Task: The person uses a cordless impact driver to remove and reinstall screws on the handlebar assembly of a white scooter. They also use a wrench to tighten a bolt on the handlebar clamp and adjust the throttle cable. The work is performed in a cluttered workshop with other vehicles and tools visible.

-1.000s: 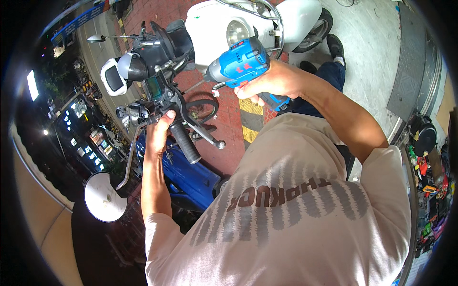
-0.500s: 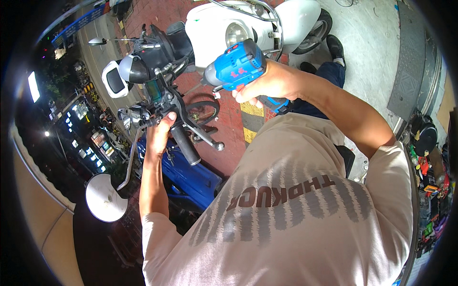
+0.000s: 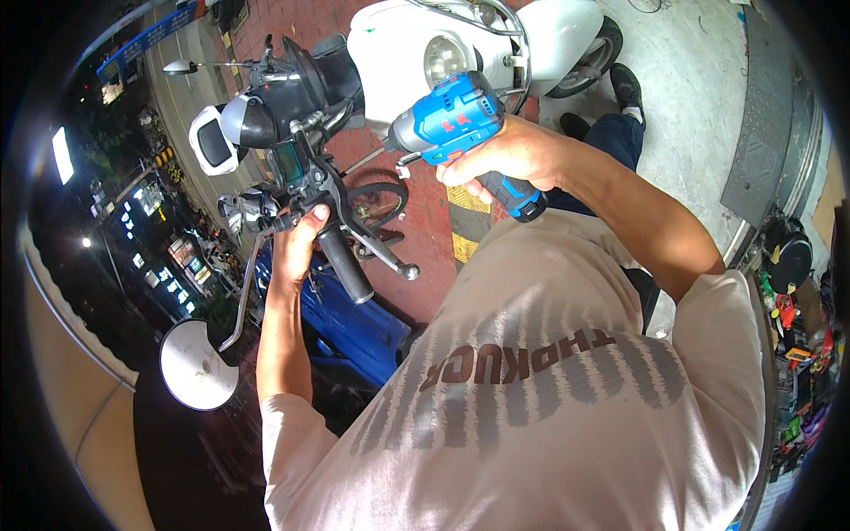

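Red paving [image 3: 427,257] is spreading below; the right hand [image 3: 509,155] is gripping a driver [image 3: 452,119], the left hand [image 3: 298,248] clasping a handlebar [image 3: 343,261]. Tilting could be inviting slips.

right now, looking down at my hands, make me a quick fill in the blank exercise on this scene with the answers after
1. The person's right hand holds a power tool whose casing is mainly ____.
2. The left hand is at the ____ end (inner or outer) of the black handlebar grip.
3. The mirror at the lower left is ____, not square.
4. The striped band beside the red paving is black and ____.

Missing words: blue; inner; round; yellow.
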A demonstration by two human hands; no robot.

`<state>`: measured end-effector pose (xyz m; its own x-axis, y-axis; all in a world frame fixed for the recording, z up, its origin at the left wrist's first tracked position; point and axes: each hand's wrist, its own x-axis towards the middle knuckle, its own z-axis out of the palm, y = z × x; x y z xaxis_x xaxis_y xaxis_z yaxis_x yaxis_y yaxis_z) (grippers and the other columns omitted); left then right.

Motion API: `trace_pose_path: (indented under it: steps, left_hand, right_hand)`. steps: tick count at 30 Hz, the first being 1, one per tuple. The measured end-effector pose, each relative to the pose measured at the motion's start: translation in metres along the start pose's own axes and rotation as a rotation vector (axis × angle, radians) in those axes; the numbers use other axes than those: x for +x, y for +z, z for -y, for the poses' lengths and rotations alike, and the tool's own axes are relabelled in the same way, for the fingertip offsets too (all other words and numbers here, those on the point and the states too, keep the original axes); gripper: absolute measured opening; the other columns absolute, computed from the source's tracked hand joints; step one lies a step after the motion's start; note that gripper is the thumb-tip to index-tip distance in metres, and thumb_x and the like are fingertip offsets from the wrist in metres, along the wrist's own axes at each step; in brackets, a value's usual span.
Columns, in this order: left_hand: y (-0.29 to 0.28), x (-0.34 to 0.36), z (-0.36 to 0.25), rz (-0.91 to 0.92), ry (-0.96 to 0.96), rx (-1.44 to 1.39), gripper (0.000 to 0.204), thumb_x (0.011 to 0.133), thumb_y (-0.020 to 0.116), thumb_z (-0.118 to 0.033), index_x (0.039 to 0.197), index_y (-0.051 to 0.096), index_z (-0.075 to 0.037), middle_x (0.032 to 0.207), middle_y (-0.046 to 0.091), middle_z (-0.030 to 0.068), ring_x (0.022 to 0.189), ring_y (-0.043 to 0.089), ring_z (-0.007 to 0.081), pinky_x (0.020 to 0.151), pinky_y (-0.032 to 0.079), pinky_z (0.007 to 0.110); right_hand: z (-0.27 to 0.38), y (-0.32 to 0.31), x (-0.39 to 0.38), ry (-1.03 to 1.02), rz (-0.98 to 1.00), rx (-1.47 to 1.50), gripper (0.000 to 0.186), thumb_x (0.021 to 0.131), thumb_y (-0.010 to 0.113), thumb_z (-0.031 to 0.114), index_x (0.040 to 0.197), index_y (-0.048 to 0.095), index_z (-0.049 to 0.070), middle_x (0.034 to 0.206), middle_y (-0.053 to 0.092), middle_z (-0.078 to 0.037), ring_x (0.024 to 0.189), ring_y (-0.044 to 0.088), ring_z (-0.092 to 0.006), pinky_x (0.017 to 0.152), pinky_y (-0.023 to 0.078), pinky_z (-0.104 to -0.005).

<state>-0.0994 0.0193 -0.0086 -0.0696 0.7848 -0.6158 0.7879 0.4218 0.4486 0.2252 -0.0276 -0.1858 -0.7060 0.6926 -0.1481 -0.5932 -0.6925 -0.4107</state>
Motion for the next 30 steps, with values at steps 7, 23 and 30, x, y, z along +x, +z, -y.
trace_pose_path:
  steps: [7,23,30]
  left_hand:
    - [0.005,-0.003,-0.006,-0.027,0.027,0.009,0.045,0.088,0.071,-0.044,0.105,0.072,-0.004,0.083,0.066,0.0001,0.071,0.058,0.0102,0.063,0.045,0.028]
    - [0.002,0.0,-0.003,-0.011,0.012,0.025,0.043,0.089,0.07,-0.04,0.108,0.072,-0.002,0.091,0.068,0.0012,0.081,0.06,0.0121,0.073,0.048,0.031]
    - [0.0,-0.002,-0.008,0.005,-0.03,0.04,0.043,0.088,0.07,-0.04,0.107,0.072,-0.002,0.089,0.068,0.0009,0.08,0.058,0.0118,0.072,0.047,0.031]
  right_hand:
    - [-0.003,0.015,-0.007,0.088,-0.052,0.174,0.016,0.087,0.078,0.012,0.096,0.068,0.004,0.078,0.066,-0.006,0.059,0.062,-0.0133,0.052,0.05,-0.0321]
    - [0.008,0.006,0.0,0.005,-0.023,-0.017,0.018,0.084,0.077,0.012,0.098,0.068,0.004,0.081,0.067,-0.006,0.061,0.061,-0.013,0.055,0.053,-0.031]
    - [0.013,0.011,-0.002,0.054,-0.053,-0.011,0.021,0.083,0.078,0.015,0.098,0.069,0.003,0.082,0.067,-0.006,0.06,0.061,-0.0131,0.053,0.053,-0.0315]
